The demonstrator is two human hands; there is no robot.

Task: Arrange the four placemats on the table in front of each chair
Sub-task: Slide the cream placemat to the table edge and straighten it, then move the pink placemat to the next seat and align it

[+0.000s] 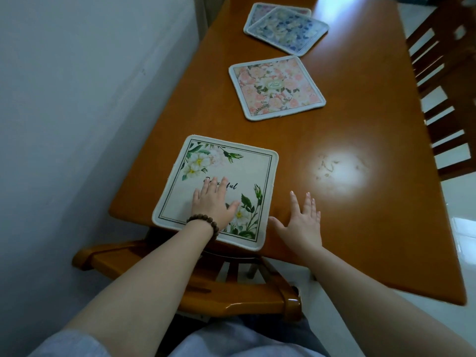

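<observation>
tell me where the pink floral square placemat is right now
In the head view, the pink floral square placemat lies mid-table, between the white floral placemat and the two overlapping blue mats.

A home dining room: wooden table (pixel 360 176), matching chairs (pixel 443 104), floral placemats (pixel 277 87), plain wall (pixel 77 99).

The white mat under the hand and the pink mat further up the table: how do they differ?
The white mat has a plain cream middle with corner flowers, a lined border and script lettering; the pink mat is covered all over in blossoms. The left hand presses flat on the white mat; nothing touches the pink mat. The white mat overhangs the table edge; the pink mat lies fully on it. Both are square with rounded corners.
</observation>
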